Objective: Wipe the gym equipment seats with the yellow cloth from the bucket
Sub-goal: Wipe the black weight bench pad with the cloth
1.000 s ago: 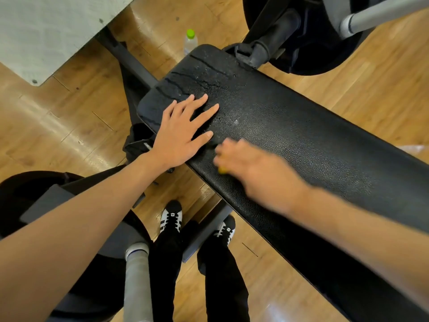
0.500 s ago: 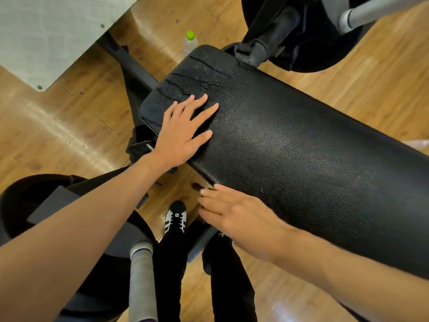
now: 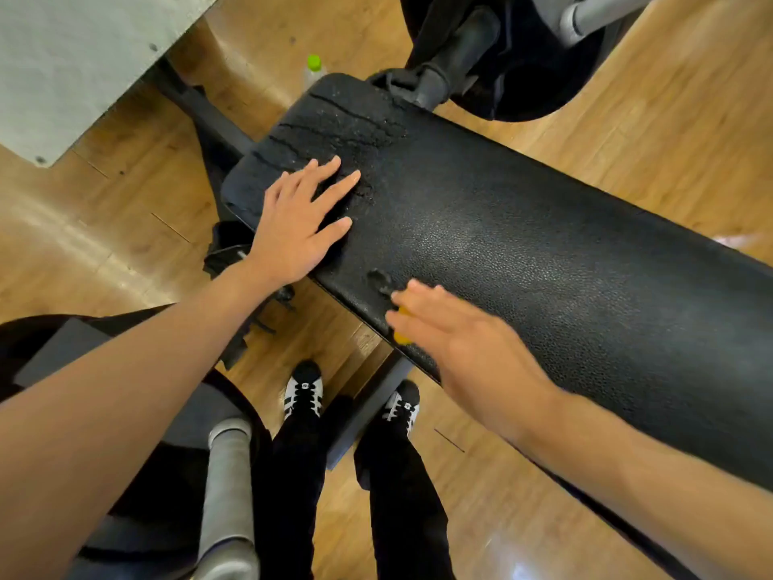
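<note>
A long black padded bench seat [image 3: 543,253] runs from upper left to lower right, its far left end cracked and worn. My left hand [image 3: 297,228] lies flat on that worn end with fingers spread. My right hand [image 3: 464,341] presses down on the seat's near edge with fingers mostly straight. Under it is the yellow cloth [image 3: 401,334], of which only a small yellow patch shows below the fingers. The bucket is out of view.
A green-capped bottle [image 3: 314,69] stands on the wooden floor beyond the bench end. Black weight plates on grey bars sit at the top right [image 3: 523,56] and lower left [image 3: 228,475]. My feet [image 3: 303,391] straddle the bench leg. A pale wall panel [image 3: 62,56] fills the top left.
My right hand swept from the seat's top down over its near edge, then came back up onto the seat with the cloth. My left hand stayed flat on the worn end.
</note>
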The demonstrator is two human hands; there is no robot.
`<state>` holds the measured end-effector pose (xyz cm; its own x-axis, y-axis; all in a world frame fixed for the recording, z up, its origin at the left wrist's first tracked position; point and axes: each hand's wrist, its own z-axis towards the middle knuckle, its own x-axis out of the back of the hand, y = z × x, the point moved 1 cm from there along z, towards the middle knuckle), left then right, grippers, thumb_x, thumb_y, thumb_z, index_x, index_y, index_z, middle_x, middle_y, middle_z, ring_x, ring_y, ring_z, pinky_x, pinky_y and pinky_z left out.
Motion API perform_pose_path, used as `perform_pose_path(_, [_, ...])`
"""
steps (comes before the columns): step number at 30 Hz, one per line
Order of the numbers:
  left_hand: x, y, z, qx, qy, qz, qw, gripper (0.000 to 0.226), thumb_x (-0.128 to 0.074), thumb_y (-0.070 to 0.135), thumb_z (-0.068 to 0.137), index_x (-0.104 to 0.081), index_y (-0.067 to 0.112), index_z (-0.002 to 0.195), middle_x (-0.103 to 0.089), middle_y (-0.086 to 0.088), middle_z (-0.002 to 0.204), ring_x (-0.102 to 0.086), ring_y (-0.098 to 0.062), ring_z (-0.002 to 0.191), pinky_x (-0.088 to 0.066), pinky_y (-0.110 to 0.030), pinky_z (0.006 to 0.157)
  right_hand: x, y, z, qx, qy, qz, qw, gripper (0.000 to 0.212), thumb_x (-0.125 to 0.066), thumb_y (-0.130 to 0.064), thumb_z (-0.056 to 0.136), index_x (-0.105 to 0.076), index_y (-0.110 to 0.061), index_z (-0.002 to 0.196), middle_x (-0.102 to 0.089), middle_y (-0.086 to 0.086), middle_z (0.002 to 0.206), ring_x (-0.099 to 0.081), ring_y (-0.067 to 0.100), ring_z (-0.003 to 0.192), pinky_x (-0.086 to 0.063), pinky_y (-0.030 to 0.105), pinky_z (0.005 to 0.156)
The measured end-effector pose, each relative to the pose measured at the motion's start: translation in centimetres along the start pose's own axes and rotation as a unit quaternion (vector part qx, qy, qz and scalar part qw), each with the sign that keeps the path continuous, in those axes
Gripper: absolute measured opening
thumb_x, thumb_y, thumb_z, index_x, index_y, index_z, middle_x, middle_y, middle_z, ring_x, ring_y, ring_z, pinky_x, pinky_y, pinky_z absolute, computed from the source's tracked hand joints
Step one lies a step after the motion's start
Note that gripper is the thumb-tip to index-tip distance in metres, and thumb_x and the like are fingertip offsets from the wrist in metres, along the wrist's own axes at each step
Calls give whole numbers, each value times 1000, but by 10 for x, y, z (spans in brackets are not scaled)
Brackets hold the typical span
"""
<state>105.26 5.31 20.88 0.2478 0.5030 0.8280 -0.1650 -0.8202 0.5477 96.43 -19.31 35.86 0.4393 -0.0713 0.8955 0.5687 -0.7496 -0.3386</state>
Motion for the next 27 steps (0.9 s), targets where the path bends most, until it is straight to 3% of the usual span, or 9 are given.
perform_pose_path(4, [1,-4,1,0,-19,3,1000,61,-25,61,103,-27,39,160,-21,3,169,-14,-26,157,-7,-49,123,3,-11,-46,132,-71,-41,988,51,-34,-8,90,-64,-17,130,-55,2,146,-44,21,142,-32,37,120])
perform_pose_path(6, [2,-4,2,-1,-30,0,1000,62,-24,61,102,-26,39,160,-19,3,170,-11,-25,157,-5,-49,124,23,30,-39,75,-25,-50,996,62,-29,-1,83,-62,-16,133,-54,4,147,-46,22,140,-32,36,120])
perform_pose_path(10, [4,-2,3,3,-39,-3,999,64,-23,61,101,-26,38,160,-19,2,170,-11,-26,158,-6,-49,124,77,137,-8,-158,84,-77,981,51,-47,9,87,-65,-15,128,-61,10,138,-61,34,122,-46,42,105])
perform_pose_path(13, [6,-2,4,6,-40,-4,999,64,-28,60,99,-29,37,159,-22,1,169,-14,-28,157,-12,-52,123,80,134,4,-215,123,-52,967,46,-48,6,87,-66,-16,123,-66,10,127,-63,37,113,-50,44,96])
perform_pose_path(15, [7,0,6,15,-46,-13,999,64,-34,56,97,-31,37,158,-23,1,168,-15,-29,156,-12,-52,123,52,91,-9,-177,124,-42,976,47,-54,4,84,-66,-21,122,-64,5,133,-62,32,120,-51,44,101])
perform_pose_path(18, [11,8,9,41,-53,-31,997,61,-45,45,97,-36,34,156,-25,-1,166,-17,-32,154,-11,-54,123,10,5,-51,-28,30,-6,999,67,-61,13,70,-64,-18,130,-58,2,142,-52,23,135,-35,34,116])
perform_pose_path(21, [15,19,8,42,-38,15,998,55,-43,43,101,-41,29,154,-27,-6,166,-15,-36,154,-9,-59,124,14,15,-64,30,3,-24,999,69,-54,11,71,-63,-18,133,-55,2,146,-48,19,139,-26,33,120])
perform_pose_path(24, [18,34,2,30,-13,87,996,62,-28,53,101,-46,24,153,-25,-5,167,-11,-35,156,-3,-58,125,50,94,-45,-116,94,-40,988,58,-58,16,80,-67,-15,129,-59,6,142,-55,24,133,-37,43,116])
perform_pose_path(27, [18,52,0,36,-6,84,996,66,-19,59,101,-43,28,155,-23,-3,168,-11,-32,156,-3,-56,126,90,153,-22,-231,125,-43,964,43,-53,9,89,-68,-15,122,-69,9,123,-65,34,114,-53,47,95])
